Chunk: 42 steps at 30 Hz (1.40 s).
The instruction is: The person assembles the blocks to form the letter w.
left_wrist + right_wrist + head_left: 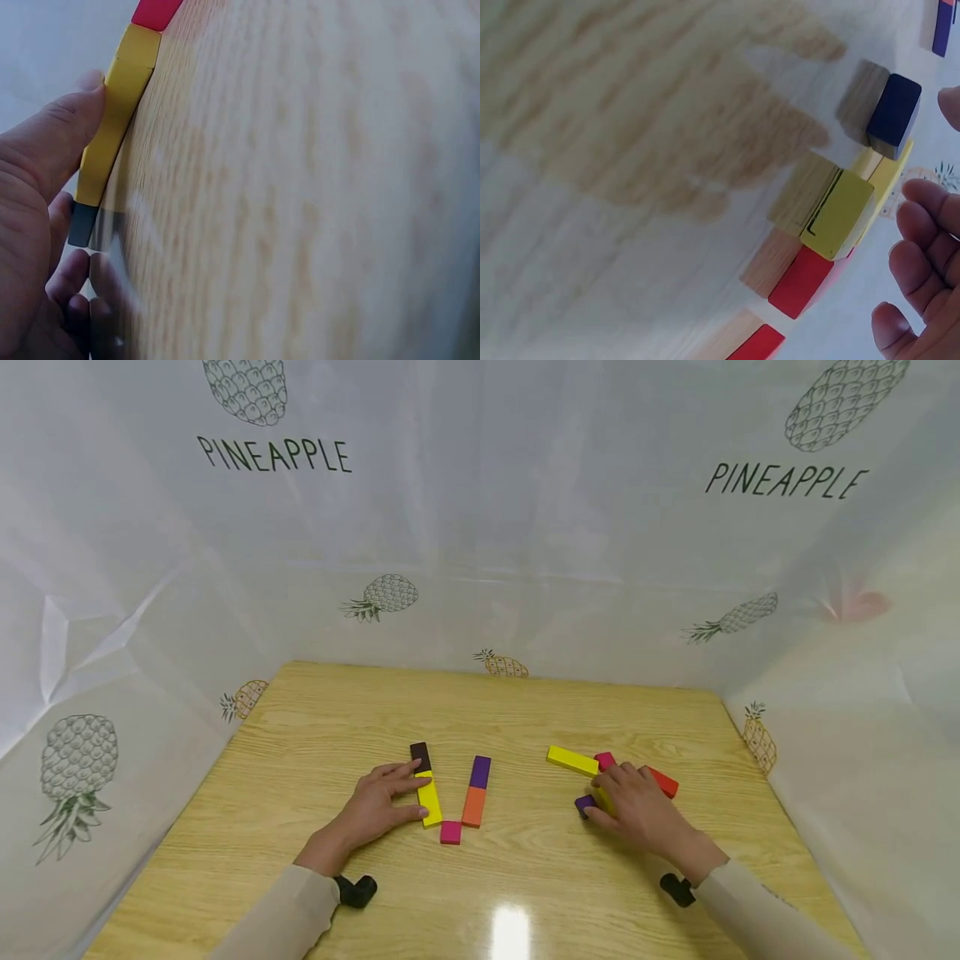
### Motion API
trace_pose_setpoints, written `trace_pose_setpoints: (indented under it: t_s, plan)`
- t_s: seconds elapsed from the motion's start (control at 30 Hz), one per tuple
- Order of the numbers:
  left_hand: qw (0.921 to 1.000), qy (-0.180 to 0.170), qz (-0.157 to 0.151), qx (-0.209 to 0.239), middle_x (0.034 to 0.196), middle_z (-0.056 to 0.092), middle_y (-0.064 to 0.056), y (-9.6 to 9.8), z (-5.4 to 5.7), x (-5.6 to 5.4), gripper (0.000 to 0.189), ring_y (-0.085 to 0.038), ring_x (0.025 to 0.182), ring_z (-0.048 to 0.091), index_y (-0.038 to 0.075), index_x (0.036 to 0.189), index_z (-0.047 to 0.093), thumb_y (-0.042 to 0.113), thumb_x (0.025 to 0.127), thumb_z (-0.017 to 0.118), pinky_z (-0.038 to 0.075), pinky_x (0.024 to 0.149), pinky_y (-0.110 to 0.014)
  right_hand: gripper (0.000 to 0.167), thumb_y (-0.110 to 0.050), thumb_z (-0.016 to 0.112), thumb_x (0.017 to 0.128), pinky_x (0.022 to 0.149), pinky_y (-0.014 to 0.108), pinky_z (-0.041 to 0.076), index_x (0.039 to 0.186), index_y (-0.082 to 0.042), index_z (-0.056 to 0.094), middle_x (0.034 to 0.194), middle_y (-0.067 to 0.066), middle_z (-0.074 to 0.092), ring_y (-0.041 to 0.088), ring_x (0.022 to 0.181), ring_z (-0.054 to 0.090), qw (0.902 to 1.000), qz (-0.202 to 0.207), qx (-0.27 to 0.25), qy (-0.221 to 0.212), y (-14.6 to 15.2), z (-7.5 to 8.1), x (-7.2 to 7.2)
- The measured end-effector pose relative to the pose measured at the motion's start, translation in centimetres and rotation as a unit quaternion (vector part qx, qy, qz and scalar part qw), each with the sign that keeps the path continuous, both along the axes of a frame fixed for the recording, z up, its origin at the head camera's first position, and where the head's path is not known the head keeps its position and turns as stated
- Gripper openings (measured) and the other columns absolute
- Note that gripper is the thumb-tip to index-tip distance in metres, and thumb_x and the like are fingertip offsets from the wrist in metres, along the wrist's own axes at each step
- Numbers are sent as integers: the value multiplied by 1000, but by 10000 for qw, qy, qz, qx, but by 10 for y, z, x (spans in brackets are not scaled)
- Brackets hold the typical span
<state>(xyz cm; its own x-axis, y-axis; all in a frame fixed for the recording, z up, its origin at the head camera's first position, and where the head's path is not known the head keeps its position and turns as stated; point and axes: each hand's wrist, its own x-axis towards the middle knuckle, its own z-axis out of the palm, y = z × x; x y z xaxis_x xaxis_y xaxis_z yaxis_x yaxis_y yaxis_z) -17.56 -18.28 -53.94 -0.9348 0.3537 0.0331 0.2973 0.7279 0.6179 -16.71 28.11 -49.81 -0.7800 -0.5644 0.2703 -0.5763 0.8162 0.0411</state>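
Note:
My left hand [371,806] rests along a yellow block [430,806] and the black block [421,755] at its far end, fingers extended. In the left wrist view the thumb touches the yellow block's side [116,124]. A pink block [451,832] lies at the near end, followed by an orange block [474,807] and a purple block [481,772], making a V. My right hand [637,806] is over a loose group, fingers loosely bent and apart from the blocks in the right wrist view. Nearest are a small purple block [582,807] and a yellow block [842,214].
Around the right hand lie a long yellow block [572,760], a pink block [604,761] and a red block [663,782]. The wooden table [517,893] is bounded by a white pineapple-print sheet [480,527] at the back and sides.

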Motion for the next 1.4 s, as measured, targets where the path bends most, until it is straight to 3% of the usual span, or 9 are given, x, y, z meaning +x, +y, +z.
trace_pose_setpoints:
  t_s: [0.27,0.57,0.9,1.23,1.4]
  plan:
    - [10000,34,-11,9,167,44,1,-1,2,-1,56,-36,155,35,28,144,69,49,93,78,21,123,-69,41,-38,80,91,84,44,46,117,-7,70,113,4,68,26,105,58,9995,237,-6,-190,1,-1,2]
    - [10000,64,-36,27,167,44,0,-1,3,-1,55,-37,154,35,26,143,69,47,93,79,21,122,-69,35,-23,79,88,83,45,49,118,-7,71,114,5,67,25,105,57,9990,435,-55,-31,4,-4,1]
    - [9999,80,-58,39,167,45,-1,0,5,1,54,-38,153,36,24,143,69,45,94,79,22,121,-70,31,-25,85,88,80,40,47,112,-10,72,106,0,66,21,100,55,9992,408,-56,7,3,-7,2]
    - [10000,6,0,98,167,44,0,1,5,4,55,-38,154,35,25,143,69,47,93,78,21,122,-69,27,-28,80,92,82,40,48,111,-10,73,106,-1,67,21,101,56,9995,245,-52,-196,0,-9,3]
    - [10000,43,-20,45,167,43,1,1,5,4,55,-37,154,35,26,144,69,47,94,78,22,122,-69,28,-29,81,91,83,42,50,108,-9,73,103,0,66,21,99,55,9997,222,-55,-93,-4,-9,1]
